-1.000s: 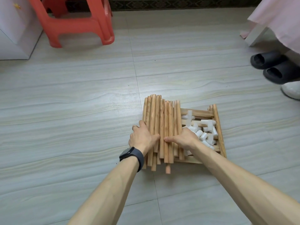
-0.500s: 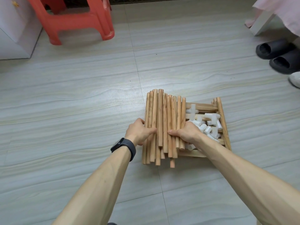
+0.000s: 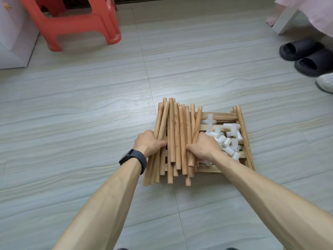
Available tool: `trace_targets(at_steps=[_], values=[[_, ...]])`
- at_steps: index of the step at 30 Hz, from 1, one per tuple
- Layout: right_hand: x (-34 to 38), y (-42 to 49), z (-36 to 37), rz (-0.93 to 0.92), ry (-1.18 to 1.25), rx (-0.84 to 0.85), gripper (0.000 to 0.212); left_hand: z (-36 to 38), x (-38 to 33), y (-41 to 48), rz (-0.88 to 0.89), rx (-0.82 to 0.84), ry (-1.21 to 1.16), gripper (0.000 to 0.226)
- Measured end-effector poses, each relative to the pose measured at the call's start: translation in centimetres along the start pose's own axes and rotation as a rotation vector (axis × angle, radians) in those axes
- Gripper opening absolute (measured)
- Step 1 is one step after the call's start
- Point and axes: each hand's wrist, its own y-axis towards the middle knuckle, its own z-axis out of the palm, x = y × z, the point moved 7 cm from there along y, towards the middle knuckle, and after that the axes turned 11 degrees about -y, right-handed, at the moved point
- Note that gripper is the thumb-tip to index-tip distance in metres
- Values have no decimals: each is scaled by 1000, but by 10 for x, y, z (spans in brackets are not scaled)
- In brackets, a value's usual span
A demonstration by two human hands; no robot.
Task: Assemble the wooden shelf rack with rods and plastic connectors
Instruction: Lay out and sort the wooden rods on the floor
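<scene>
Floor (image 3: 72,109): pale grey tiles with a wood-like grain fill the frame, and the whole kit lies on them just right of centre.
Stool (image 3: 72,24): a red plastic stool stands at the upper left, beside a white cabinet (image 3: 12,42) at the left edge.
Rods (image 3: 177,130): a loose bundle of wooden rods lies lengthwise at centre frame, ends uneven, resting on the left part of the shelf panel.
Shelf panel (image 3: 243,134): a slatted wooden panel lies flat under the rods and reaches right of them.
Slippers (image 3: 310,56): a black pair sits at the upper right edge, well apart from the kit.
Left hand (image 3: 147,143): it grasps the left side of the bundle, fingers curled round the outer rods.
Right hand (image 3: 203,147): it grips the bundle's right side, fingers wrapped under, thumb on top.
Connectors (image 3: 227,141): white plastic pieces lie heaped on the panel's right half, just beside the right hand.
Watch (image 3: 133,158): a black band circles the left wrist.
</scene>
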Motion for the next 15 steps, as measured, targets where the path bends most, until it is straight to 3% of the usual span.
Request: trace_targets(at_steps=[4,10,15], values=[[1,-5,-3,30,-57,-88,29,-15,9,1,-41,-26,-181,14],[-8,-8,1,68,-29,-47,30,-24,30,-8,-95,92,-504,24],[-4,-7,4,74,-50,6,28,-34,36,-18,-87,83,-536,24]])
